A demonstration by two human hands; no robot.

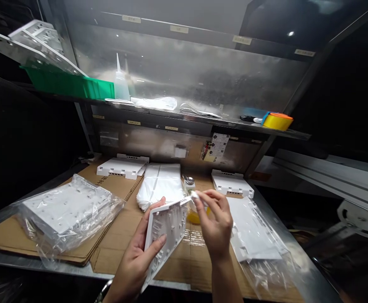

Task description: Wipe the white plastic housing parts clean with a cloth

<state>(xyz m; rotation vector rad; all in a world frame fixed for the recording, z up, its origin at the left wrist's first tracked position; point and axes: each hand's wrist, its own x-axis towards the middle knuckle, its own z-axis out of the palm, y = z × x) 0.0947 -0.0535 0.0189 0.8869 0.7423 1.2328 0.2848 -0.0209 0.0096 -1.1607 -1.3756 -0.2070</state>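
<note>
A white plastic housing (171, 229) with ribs and posts on its inner face is tilted up in my left hand (142, 252), the thumb on the inner face and the fingers behind. My right hand (215, 216) pinches a small white wad (194, 195) between thumb and index finger at the housing's upper right corner. Behind that corner stands a bottle (189, 184) with a metal top, partly hidden by my right hand. Something yellow shows below it.
Bagged white housings (67, 204) lie left, with another bagged stack (255, 231) right. White housings (122, 166) and a stack of white bags (160, 183) sit behind. A shelf above holds a green bin (73, 85), a nozzle bottle (121, 86) and yellow tape (277, 122).
</note>
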